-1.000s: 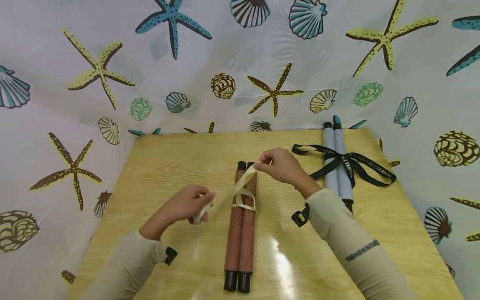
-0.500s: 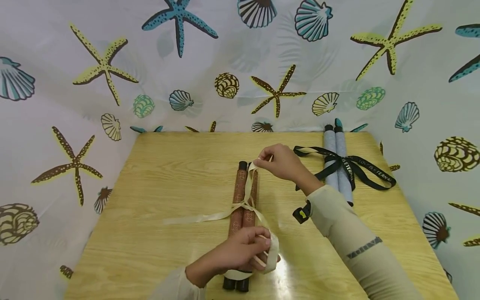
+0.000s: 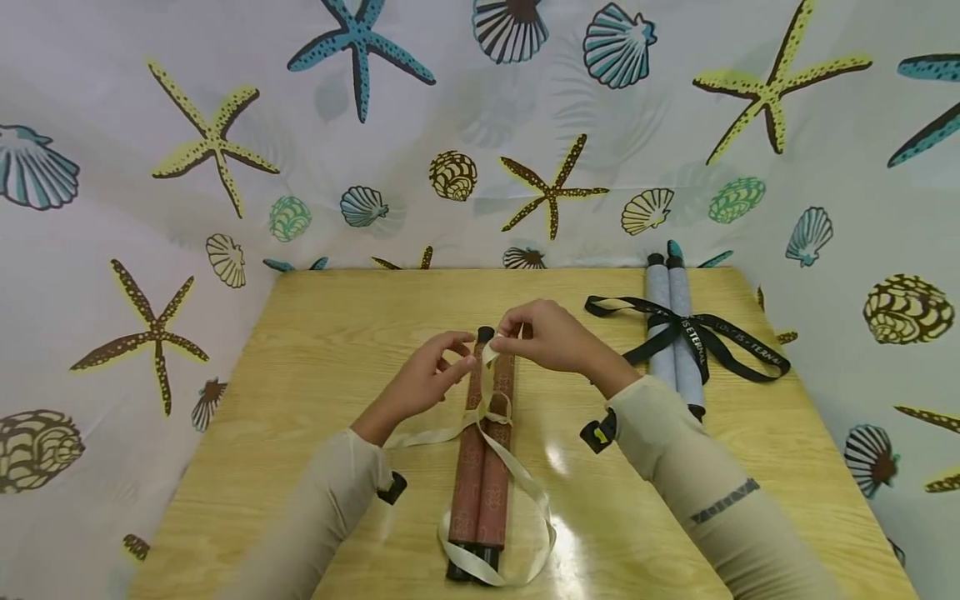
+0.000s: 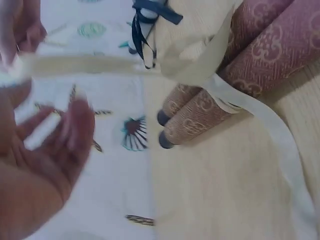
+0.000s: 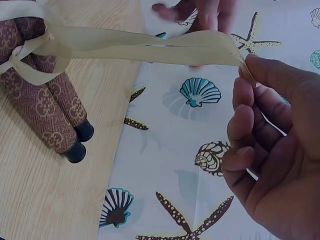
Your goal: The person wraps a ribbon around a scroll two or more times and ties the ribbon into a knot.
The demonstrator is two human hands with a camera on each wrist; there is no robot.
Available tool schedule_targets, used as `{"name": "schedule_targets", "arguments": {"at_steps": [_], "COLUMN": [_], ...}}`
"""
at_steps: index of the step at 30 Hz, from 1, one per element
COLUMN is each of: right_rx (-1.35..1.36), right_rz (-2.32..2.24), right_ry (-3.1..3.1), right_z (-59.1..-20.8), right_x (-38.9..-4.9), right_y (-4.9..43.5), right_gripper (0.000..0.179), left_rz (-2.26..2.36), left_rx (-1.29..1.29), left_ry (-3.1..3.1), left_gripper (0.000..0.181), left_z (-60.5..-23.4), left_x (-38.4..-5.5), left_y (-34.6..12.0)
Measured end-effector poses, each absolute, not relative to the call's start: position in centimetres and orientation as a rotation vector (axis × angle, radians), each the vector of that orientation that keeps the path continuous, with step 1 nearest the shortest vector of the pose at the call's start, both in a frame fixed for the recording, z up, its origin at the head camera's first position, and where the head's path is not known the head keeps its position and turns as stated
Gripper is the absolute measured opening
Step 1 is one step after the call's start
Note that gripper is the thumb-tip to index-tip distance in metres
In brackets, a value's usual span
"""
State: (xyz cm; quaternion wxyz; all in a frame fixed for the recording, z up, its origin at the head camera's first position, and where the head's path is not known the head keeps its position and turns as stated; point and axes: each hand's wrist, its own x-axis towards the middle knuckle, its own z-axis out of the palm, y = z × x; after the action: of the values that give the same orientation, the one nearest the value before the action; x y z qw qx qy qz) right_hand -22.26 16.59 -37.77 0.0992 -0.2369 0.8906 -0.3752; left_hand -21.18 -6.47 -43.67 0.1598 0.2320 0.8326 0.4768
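Note:
Two reddish-brown patterned scrolls (image 3: 480, 492) with black ends lie side by side on the table. A cream ribbon (image 3: 487, 417) circles their middle, and one tail curves loosely over the near ends. My right hand (image 3: 551, 337) pinches a folded loop of that ribbon (image 5: 150, 47) between thumb and index finger, pulled up above the far ends. Close by on the left, my left hand (image 3: 427, 375) has its fingers spread beside the raised loop. In the left wrist view that hand (image 4: 45, 150) is blurred, and nothing shows in its grasp.
Two pale blue-grey scrolls (image 3: 663, 358) tied with a black lettered ribbon (image 3: 742, 342) lie at the table's right. A white cloth (image 3: 405, 125) printed with starfish and shells hangs behind the wooden table (image 3: 352, 325) and along its sides.
My left hand carried a ribbon tail from the left over the scrolls' near ends, let it go, and moved up beside my right hand. The right hand kept its pinch, shifting slightly.

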Motion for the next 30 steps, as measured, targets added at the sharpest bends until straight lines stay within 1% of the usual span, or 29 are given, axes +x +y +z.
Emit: {"name": "schedule_targets", "arguments": {"at_steps": [2, 6, 13, 16, 18, 21, 24, 26, 28, 30], "right_rx": [-0.745, -0.796, -0.800, -0.767, -0.719, -0.621, -0.571, -0.578, -0.591, -0.599], "right_rz": [-1.102, -1.116, -1.153, -1.215, -1.269, -1.192, -0.887, -0.717, -0.682, -0.761], "right_ry": [2.609, 2.602, 2.600, 2.565, 2.535, 2.599, 2.740, 2.784, 2.761, 2.689], "right_z": [-37.9, -38.1, -38.2, -38.7, -40.0, -43.4, -47.6, -49.6, -51.0, -51.5], "right_x": [-22.2, -22.4, -22.8, -23.0, -23.5, -24.0, -24.2, -24.2, -24.2, -24.2], "right_y": [16.2, 15.8, 15.6, 15.5, 15.5, 15.5, 15.5, 15.6, 15.8, 16.0], "right_gripper": [0.015, 0.016, 0.013, 0.017, 0.024, 0.028, 0.021, 0.019, 0.019, 0.020], "left_rz": [1.429, 1.566, 1.738, 1.773, 1.792, 1.831, 1.861, 1.865, 1.857, 1.853], "left_rx": [0.693, 0.709, 0.610, 0.595, 0.585, 0.554, 0.520, 0.510, 0.507, 0.513], "left_ry": [2.193, 1.933, 1.951, 1.995, 2.005, 1.994, 1.965, 1.949, 1.935, 1.936], "left_gripper": [0.043, 0.043, 0.029, 0.024, 0.023, 0.020, 0.018, 0.017, 0.018, 0.018], "left_z": [-44.5, -45.7, -46.3, -46.2, -46.2, -46.1, -46.3, -46.3, -46.4, -46.3], "left_x": [-22.4, -23.2, -23.0, -23.0, -23.1, -23.1, -22.9, -22.7, -22.7, -22.8], "left_y": [-7.0, -7.1, -6.7, -6.8, -6.9, -6.9, -6.8, -6.6, -6.4, -6.4]}}
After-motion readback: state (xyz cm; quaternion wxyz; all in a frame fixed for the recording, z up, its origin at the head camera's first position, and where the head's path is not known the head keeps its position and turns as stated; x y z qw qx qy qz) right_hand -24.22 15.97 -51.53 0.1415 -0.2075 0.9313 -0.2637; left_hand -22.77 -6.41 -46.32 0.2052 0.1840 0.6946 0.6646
